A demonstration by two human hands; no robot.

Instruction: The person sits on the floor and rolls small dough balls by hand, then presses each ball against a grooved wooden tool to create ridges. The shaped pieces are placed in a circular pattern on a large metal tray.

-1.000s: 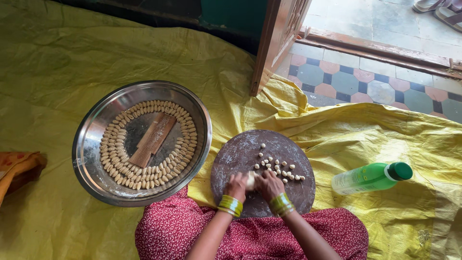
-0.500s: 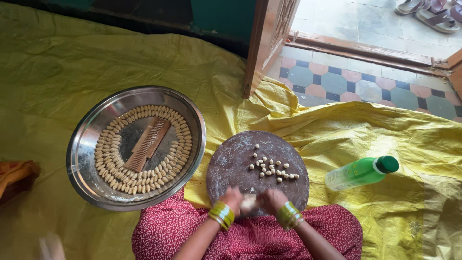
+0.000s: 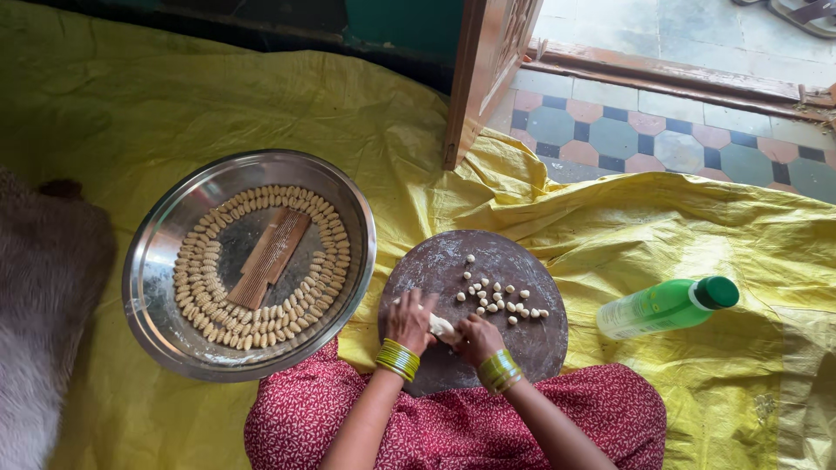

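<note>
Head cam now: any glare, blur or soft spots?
Head view: even daylight, soft shadows; bright glare on the steel tray rim; both hands, left hand and right hand, sharp enough on the dough; grey shape at the left edge is blurred.

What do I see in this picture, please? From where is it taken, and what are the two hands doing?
The camera sits on a person's head and looks down at their own bare hands. The left hand and right hand hold a piece of dough between them, over a round board. Small dough balls lie on the board. To the left, a steel tray holds shaped pieces in rings around a ridged wooden tool. A green bottle lies on the yellow sheet.
</note>
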